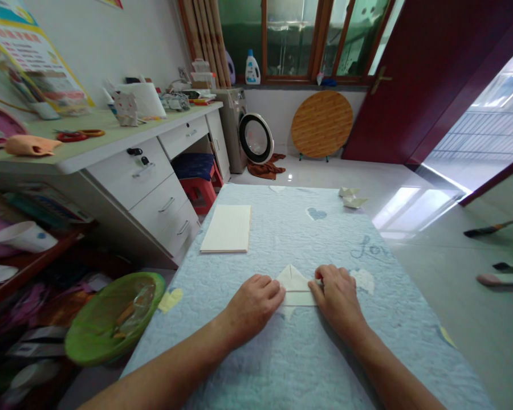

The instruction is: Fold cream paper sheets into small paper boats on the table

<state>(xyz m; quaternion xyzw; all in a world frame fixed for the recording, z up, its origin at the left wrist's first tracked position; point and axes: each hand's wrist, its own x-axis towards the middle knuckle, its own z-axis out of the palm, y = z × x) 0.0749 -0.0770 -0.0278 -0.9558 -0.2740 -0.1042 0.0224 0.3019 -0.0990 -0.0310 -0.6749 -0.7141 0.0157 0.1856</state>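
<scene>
A folded sheet of pale paper [298, 298] lies on the cloth-covered table, with a triangular peak pointing away from me and a straight strip along its near side. My left hand [260, 299] grips the paper's left edge, fingers curled together. At the right edge, my right hand [336, 293] has its thumb on the paper and its other fingers bent; their undersides are hidden. Farther off to the left lies a pad of pale paper [227, 229]. Two small folded paper boats [353, 201] sit near the table's far right corner.
The table wears a light blue quilted cloth [282, 228]. A green basket [115, 316] stands beside its left edge. Behind are a white desk [141, 165], a red stool [200, 182], a washing machine [231, 131] with its door open, and a round wooden tabletop [322, 124].
</scene>
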